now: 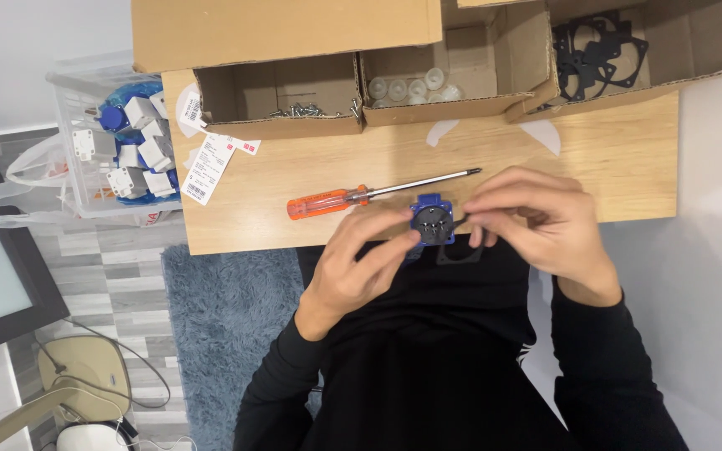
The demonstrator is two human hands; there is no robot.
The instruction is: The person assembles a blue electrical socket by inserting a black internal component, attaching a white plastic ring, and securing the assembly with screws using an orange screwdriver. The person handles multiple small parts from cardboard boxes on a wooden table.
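Together, left hand (359, 266) and right hand (536, 219) pinch a blue plastic socket (432, 221) with a thin black gasket (460, 250). Just beyond lies an orange-handled steel screwdriver (378, 194) on the smooth wooden table (612, 159).

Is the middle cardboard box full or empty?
Partly filled. The middle cardboard box holds a small cluster of translucent white caps at its left; the remaining floor shows bare cardboard.

At frame centre the blue socket (432, 221) is partly hidden by the fingers of both hands; the black gasket (460, 250) blends into the dark clothing; the screws (302, 109) at upper centre are too small to count
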